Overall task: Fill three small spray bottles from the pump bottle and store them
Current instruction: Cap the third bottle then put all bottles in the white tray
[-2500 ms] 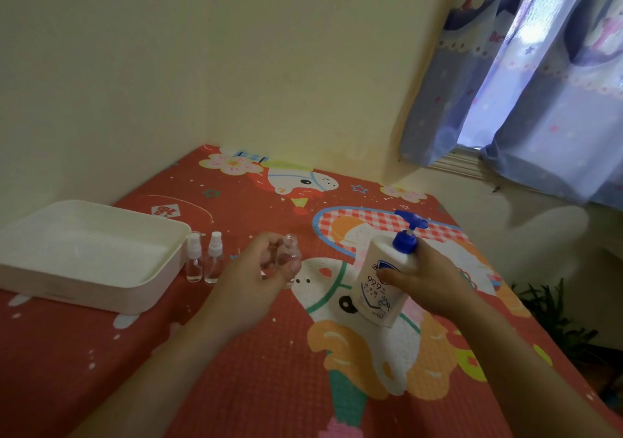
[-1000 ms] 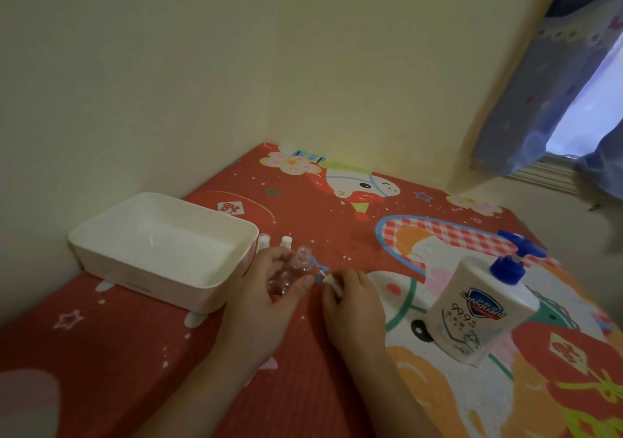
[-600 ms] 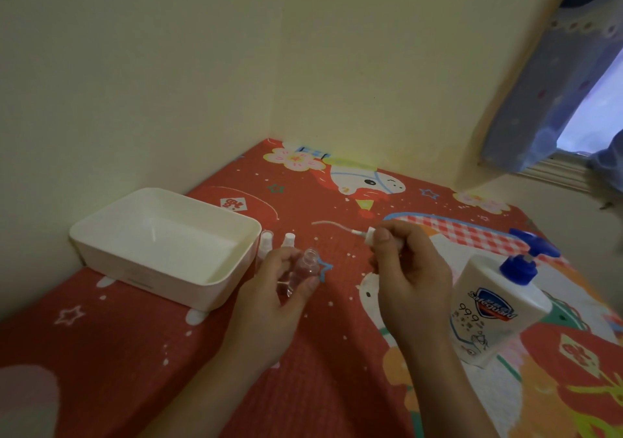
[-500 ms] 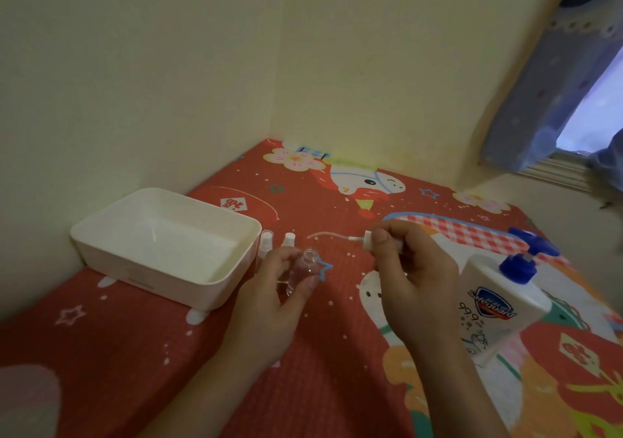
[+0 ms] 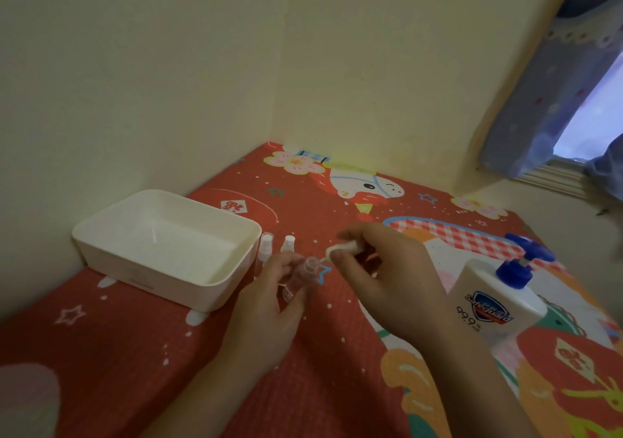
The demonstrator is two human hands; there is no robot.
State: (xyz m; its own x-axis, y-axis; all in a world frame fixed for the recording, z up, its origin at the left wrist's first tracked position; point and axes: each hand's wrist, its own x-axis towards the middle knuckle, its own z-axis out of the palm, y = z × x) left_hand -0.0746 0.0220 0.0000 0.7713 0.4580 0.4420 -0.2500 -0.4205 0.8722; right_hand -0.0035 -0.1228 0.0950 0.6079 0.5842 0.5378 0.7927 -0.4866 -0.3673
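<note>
1. Left hand grips the open small bottle, tilted, neck toward the right hand. It's held above the mat, just beside the near right corner of the white tray.
2. Right hand pinches the spray cap with its nozzle end at the bottle neck. The dip tube is too blurred to tell if it's inside yet.
3. Step in hand, as I read it: refit the cap on this bottle.
4. To do it well: bring the bottle closer to upright first, so nothing spills from the neck.
5. Feed the tube straight down the opening before seating the cap; a bent tube will stop it sitting flat.
6. Hold the bottle by the body, not the neck, so the threads stay free, and twist the cap rather than the bottle.
7. Two capped bottles stand on the mat against the tray's right wall, behind the left hand. Their fill level is not readable.
8. Pump bottle stands on the mat near its right edge, just beside the right wrist. Watch the elbow; it looks tippy.
9. Tray holds nothing I can see, so storing is not yet done.
</note>
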